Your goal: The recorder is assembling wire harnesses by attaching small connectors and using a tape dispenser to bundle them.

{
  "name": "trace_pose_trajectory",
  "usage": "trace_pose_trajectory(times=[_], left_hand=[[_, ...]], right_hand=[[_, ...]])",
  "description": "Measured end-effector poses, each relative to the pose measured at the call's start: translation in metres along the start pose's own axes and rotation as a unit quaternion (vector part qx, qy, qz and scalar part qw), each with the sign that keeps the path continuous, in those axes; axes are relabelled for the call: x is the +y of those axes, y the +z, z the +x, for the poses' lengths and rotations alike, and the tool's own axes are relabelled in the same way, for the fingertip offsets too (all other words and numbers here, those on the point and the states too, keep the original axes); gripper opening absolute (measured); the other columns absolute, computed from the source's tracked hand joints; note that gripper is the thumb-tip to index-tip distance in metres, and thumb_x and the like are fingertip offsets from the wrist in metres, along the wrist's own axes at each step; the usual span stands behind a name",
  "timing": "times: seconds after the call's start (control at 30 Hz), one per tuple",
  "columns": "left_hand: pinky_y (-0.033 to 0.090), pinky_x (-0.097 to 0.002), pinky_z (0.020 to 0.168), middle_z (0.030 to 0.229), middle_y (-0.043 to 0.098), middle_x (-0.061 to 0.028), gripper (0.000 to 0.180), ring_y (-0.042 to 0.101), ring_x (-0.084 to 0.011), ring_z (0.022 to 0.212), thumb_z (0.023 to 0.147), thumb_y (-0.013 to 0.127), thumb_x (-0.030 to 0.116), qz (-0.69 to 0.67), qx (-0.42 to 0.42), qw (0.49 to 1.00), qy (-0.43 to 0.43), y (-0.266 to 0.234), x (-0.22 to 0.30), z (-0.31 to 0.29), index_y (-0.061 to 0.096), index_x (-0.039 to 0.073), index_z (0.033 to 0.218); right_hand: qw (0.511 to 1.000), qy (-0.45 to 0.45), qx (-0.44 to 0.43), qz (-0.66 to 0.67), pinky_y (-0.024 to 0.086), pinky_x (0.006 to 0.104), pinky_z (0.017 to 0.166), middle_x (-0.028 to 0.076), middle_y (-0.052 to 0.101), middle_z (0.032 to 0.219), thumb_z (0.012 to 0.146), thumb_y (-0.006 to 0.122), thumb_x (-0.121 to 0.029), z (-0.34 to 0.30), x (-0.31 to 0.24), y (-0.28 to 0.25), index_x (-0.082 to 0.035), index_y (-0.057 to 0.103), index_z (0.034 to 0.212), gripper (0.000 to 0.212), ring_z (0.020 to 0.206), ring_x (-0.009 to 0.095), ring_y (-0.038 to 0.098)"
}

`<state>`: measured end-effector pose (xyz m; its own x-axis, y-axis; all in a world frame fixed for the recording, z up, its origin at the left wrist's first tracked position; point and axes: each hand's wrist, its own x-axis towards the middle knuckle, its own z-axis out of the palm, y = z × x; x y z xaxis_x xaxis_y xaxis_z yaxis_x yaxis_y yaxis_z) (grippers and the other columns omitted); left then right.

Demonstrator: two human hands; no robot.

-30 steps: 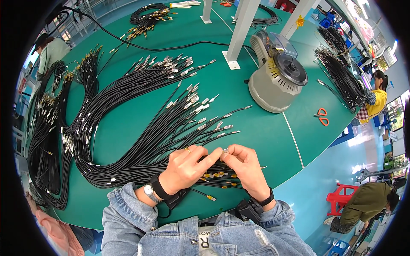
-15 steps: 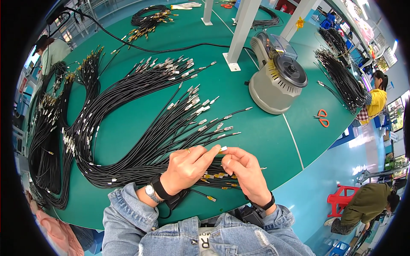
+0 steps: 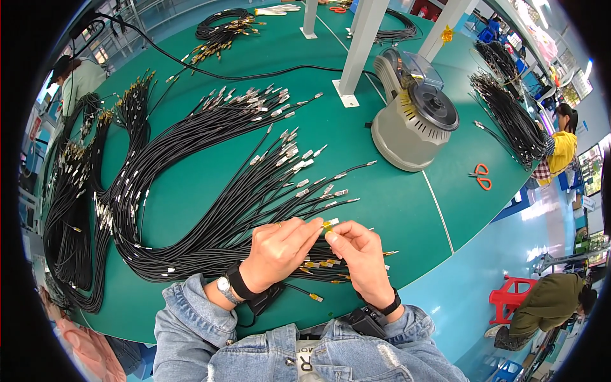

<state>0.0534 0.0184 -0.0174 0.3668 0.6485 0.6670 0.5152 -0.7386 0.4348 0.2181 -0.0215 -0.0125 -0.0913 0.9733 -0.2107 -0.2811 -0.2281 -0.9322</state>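
My left hand point(image 3: 280, 249) is closed around a cable end, its fingertips pinching close to a white-and-yellow connector end point(image 3: 330, 223). Pressed up beside it, my right hand point(image 3: 363, 258) has thumb and forefinger together on a bit of yellow tape point(image 3: 328, 230) at that end. The rest of this cable is hidden by my hands. Under and behind them lies a large bundle of black cables point(image 3: 210, 223), many with white-tagged ends fanned out. Closer to me, several cable ends with yellow tape point(image 3: 316, 297) stick out.
A grey rounded tape dispenser point(image 3: 407, 134) with a black disc stands beyond my right hand, by a metal post point(image 3: 359, 54). Orange-handled scissors point(image 3: 482, 177) lie on the green table point(image 3: 407, 210). More cable bundles point(image 3: 506, 121) lie far right. Other people sit nearby.
My right thumb and fingers have moved up against the connector end, and more yellow tape shows there. The left hand stays nearly in place.
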Motion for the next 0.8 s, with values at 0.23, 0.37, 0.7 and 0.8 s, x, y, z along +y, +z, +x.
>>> trace_pose_trajectory(times=[0.23, 0.37, 0.7, 0.8], left_hand=[[0.043, -0.0291, 0.042, 0.062, 0.057, -0.0050, 0.018, 0.057, -0.0189, 0.047, 0.075, 0.070, 0.003, -0.022, -0.018, 0.999, -0.025, 0.0002, 0.0013, -0.0009, 0.063, 0.003, 0.091], [0.045, -0.0302, 0.042, 0.065, 0.059, -0.0063, 0.012, 0.059, -0.0209, 0.049, 0.078, 0.067, 0.004, -0.036, -0.020, 0.999, -0.028, 0.0038, 0.0014, -0.0028, 0.060, 0.002, 0.088], [0.044, -0.0326, 0.042, 0.066, 0.059, -0.0083, 0.007, 0.058, -0.0235, 0.049, 0.083, 0.063, 0.005, -0.065, -0.042, 0.995, -0.058, 0.0030, 0.0029, -0.0043, 0.057, 0.003, 0.084], [0.043, -0.0333, 0.042, 0.064, 0.058, -0.0090, 0.006, 0.058, -0.0242, 0.048, 0.086, 0.060, 0.007, -0.108, -0.054, 0.990, -0.076, 0.0025, 0.0026, -0.0027, 0.057, 0.003, 0.084]], right_hand=[[1.000, -0.019, 0.014, 0.006, 0.041, 0.0171, 0.063, -0.002, 0.060, 0.081, 0.089, 0.061, -0.010, 0.0015, 0.0002, 0.0042, 0.000, 0.060, 0.091, 0.011, 0.072, 0.002, 0.052], [0.998, -0.056, 0.022, 0.005, 0.040, 0.0168, 0.060, -0.002, 0.060, 0.081, 0.089, 0.062, -0.009, 0.0038, 0.0052, 0.0049, 0.001, 0.060, 0.091, 0.010, 0.070, 0.001, 0.051], [0.999, -0.045, 0.018, 0.012, 0.039, 0.0171, 0.059, -0.004, 0.057, 0.078, 0.089, 0.062, -0.009, 0.0036, 0.0059, 0.0035, 0.000, 0.059, 0.087, 0.010, 0.068, 0.001, 0.049], [0.999, -0.048, 0.019, 0.012, 0.040, 0.0177, 0.061, -0.004, 0.056, 0.079, 0.088, 0.063, -0.007, 0.0041, 0.0066, 0.0033, 0.000, 0.059, 0.086, 0.008, 0.069, 0.002, 0.049]])
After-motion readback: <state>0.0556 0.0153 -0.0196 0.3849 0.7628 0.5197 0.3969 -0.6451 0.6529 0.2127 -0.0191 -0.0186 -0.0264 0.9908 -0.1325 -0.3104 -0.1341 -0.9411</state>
